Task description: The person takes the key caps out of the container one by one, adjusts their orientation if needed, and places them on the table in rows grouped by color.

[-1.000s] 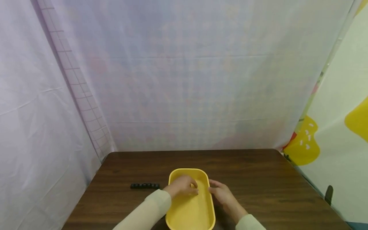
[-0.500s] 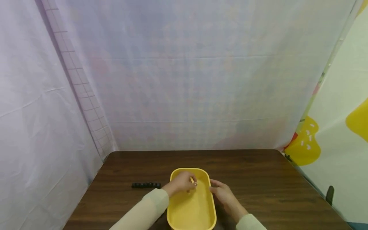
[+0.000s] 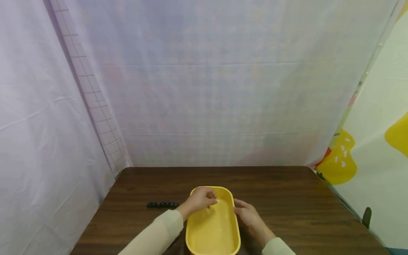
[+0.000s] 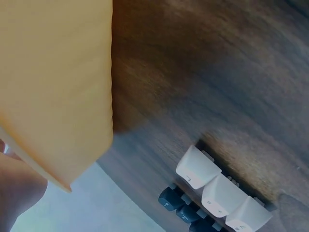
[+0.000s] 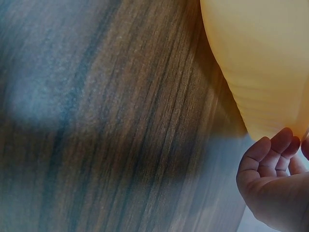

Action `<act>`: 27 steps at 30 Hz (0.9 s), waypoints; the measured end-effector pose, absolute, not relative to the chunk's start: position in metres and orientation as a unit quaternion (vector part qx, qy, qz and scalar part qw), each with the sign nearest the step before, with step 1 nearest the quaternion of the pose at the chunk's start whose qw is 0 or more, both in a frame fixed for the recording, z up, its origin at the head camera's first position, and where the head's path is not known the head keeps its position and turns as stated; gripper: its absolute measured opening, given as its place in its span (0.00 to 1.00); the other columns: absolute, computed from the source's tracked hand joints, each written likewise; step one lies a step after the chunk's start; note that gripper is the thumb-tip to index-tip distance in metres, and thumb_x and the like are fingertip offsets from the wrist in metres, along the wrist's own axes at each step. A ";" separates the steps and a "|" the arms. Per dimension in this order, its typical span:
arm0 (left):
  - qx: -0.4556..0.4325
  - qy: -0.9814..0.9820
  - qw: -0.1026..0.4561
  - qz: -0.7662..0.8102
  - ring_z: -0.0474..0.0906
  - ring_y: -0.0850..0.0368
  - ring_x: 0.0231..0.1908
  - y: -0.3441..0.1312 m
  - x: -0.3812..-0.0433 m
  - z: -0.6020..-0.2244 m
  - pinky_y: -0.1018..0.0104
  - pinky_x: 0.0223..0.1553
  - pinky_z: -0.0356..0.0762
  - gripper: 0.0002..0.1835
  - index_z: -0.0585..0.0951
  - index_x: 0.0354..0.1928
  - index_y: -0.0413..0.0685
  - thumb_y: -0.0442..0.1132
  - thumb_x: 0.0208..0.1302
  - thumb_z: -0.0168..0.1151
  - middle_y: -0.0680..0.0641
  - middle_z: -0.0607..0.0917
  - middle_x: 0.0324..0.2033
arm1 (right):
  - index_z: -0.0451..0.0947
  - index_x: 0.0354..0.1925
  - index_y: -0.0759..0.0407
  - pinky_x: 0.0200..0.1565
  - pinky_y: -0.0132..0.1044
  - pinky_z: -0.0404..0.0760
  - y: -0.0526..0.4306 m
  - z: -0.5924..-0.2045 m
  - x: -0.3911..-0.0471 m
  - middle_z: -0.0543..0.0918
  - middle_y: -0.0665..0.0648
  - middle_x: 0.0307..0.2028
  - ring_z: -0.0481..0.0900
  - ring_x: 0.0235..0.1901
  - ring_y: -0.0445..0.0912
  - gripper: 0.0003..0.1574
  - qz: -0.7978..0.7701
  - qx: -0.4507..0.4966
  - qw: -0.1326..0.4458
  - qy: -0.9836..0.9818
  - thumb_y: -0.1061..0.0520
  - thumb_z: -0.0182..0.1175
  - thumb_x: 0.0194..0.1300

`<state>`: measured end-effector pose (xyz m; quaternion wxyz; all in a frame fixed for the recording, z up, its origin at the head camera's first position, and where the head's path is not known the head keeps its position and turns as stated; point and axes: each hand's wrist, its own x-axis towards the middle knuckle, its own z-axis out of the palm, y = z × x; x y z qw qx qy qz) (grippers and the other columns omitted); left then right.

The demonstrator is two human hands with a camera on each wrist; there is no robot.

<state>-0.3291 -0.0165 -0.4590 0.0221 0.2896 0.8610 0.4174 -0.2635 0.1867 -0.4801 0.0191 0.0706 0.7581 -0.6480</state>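
The yellow box (image 3: 217, 233) is sitting at six o'clock, left hand (image 3: 199, 199) hovering over it, grip indeterminable, right hand (image 3: 250, 215) resting unclenched against its two-o'clock wall, a wrist knock possibly risking a slide.

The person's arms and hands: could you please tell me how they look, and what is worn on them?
The left sleeve and the right sleeve are long, plain and pale cream, with a faint green tint on the right. The left one has a wider band at its cuff. The left hand and right hand wear no gloves.
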 end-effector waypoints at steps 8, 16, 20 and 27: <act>0.276 0.860 0.000 0.429 0.78 0.64 0.25 -0.030 -0.330 -0.451 0.68 0.28 0.78 0.04 0.84 0.38 0.43 0.35 0.64 0.68 0.54 0.83 0.28 | 0.68 0.65 0.72 0.39 0.46 0.83 0.186 -0.480 -0.264 0.83 0.68 0.46 0.83 0.37 0.51 0.29 -0.646 0.074 0.020 0.759 0.64 0.55 0.68; 0.241 0.872 -0.003 0.427 0.80 0.55 0.40 -0.058 -0.331 -0.445 0.60 0.39 0.80 0.15 0.84 0.52 0.42 0.41 0.67 0.66 0.50 0.84 0.39 | 0.69 0.65 0.71 0.38 0.44 0.82 0.186 -0.478 -0.263 0.83 0.67 0.46 0.82 0.38 0.51 0.28 -0.643 0.077 0.018 0.762 0.63 0.55 0.68; 0.225 0.869 -0.010 0.442 0.80 0.54 0.41 -0.082 -0.330 -0.445 0.60 0.38 0.80 0.14 0.85 0.50 0.43 0.42 0.67 0.66 0.50 0.84 0.39 | 0.69 0.65 0.71 0.35 0.44 0.82 0.186 -0.478 -0.263 0.84 0.65 0.43 0.82 0.35 0.50 0.28 -0.646 0.077 0.022 0.759 0.63 0.54 0.68; 0.182 0.869 -0.051 0.458 0.80 0.57 0.36 -0.129 -0.326 -0.449 0.62 0.36 0.80 0.10 0.86 0.44 0.45 0.39 0.63 0.70 0.53 0.84 0.34 | 0.69 0.65 0.71 0.30 0.40 0.78 0.186 -0.478 -0.264 0.85 0.62 0.41 0.80 0.31 0.48 0.28 -0.639 0.078 0.021 0.765 0.62 0.55 0.69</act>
